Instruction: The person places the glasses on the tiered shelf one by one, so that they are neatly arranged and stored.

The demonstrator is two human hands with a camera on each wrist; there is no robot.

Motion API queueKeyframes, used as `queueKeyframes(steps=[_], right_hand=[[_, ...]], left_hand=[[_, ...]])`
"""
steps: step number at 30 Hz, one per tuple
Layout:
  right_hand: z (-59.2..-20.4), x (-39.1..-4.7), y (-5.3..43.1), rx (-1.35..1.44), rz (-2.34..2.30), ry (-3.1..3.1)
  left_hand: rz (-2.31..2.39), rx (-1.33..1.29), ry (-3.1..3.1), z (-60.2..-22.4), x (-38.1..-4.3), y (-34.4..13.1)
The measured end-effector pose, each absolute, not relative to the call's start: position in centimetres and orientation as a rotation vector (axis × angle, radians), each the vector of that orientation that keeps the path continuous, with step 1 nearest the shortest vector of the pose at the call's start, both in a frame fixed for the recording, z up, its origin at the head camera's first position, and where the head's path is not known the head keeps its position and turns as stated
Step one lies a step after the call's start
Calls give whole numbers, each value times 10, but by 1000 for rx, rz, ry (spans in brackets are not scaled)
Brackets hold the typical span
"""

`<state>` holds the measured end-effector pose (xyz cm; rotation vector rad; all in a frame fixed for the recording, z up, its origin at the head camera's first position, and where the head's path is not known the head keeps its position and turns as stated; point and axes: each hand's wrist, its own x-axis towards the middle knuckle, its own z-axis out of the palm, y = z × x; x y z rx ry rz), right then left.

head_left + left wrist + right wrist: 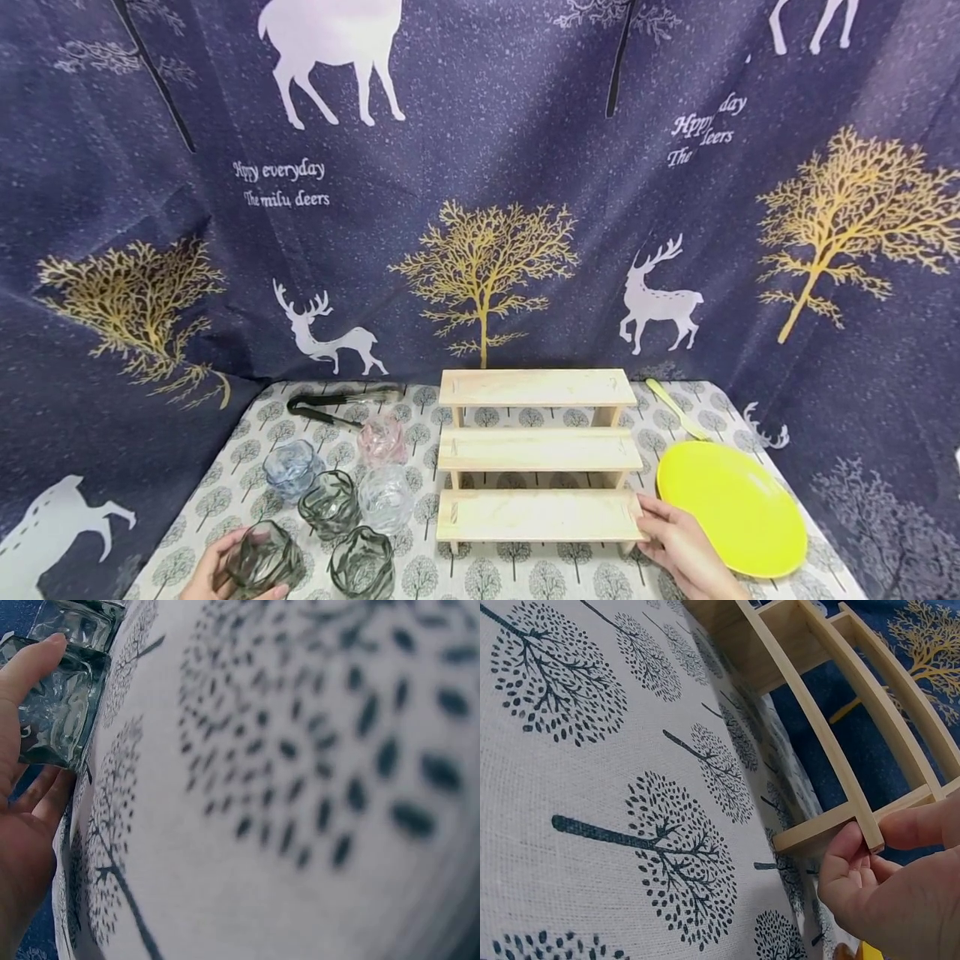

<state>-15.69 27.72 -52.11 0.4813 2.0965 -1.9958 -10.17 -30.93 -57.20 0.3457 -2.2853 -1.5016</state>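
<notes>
At the front left, my left hand (225,571) grips a dark grey glass cup (264,557), thumb on the near side and fingers round the far left side. In the left wrist view the thumb lies along this wavy-walled cup (56,712). My right hand (682,542) pinches the right end of the lowest step of a three-tier wooden stand (536,515). The right wrist view has thumb and fingers of that hand (900,877) at the end of the light wooden board (832,765).
Beside the held cup stand two more dark grey cups (328,504), a blue cup (292,468), a clear cup (386,498) and a pink cup (382,439). Black-handled tongs (330,402) lie behind them. Right of the stand are a yellow plate (731,508) and a yellow-green utensil (675,407).
</notes>
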Motion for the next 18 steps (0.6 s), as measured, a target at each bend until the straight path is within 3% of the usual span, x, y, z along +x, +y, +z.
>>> queueKeyframes(steps=[8, 18], right_hand=[[-520, -159, 279, 464, -1985, 2083], [-524, -157, 286, 340, -1967, 2069]], left_hand=[[-1397, 492, -2317, -565, -103, -306], [-1461, 788, -2356, -516, -112, -293]])
